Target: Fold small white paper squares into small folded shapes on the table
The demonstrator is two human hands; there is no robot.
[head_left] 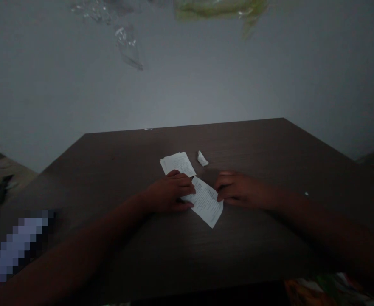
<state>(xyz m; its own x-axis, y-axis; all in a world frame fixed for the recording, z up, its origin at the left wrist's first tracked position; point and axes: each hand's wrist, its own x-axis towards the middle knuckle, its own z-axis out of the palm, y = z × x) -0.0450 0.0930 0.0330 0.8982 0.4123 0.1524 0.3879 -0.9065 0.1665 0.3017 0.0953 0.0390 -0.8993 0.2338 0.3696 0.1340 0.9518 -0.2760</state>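
A small printed sheet of paper (206, 205) lies at a slant on the dark table between my hands. My left hand (170, 193) holds its left edge, with fingers on top and the thumb lower down. On the opposite side, my right hand (237, 190) has its bent fingertips closed at the sheet's right edge. Just beyond my left hand is a small stack of printed papers (178, 163), partly covered by that hand. A small folded piece of paper (202, 158) sits to the right of the stack.
The dark wooden table (136, 153) meets a pale wall (187, 85) at the back. Clear plastic (127, 42) and yellowish plastic (218, 9) hang on the wall. A pixelated rectangular object (18, 242) is at the lower left. A tiny white scrap (306, 194) lies at right.
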